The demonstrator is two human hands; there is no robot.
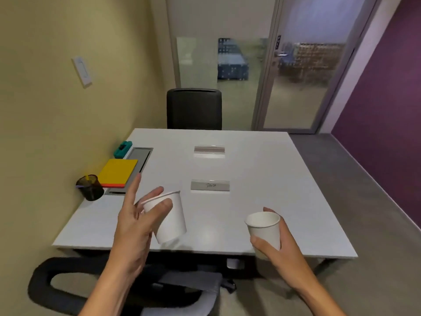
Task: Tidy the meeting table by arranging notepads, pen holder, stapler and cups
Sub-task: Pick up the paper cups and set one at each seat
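My left hand (134, 226) grips a white paper cup (169, 221), tilted with its mouth toward the left, above the near part of the white table (262, 179). My right hand (276, 249) holds a second white paper cup (264, 229) upright over the table's near right edge. Along the table's left edge a black mesh pen holder (90, 187) stands nearest me. Beyond it lies a stack of notepads (118, 172) with a yellow one on top, then a teal stapler (123, 149).
Two clear name-card stands (210, 185) (209, 150) sit on the table's middle. A grey cable tray (139, 157) is set into the left side. A black chair (194, 108) stands at the far side, another chair (68, 286) below me. A glass door (303, 71) is behind.
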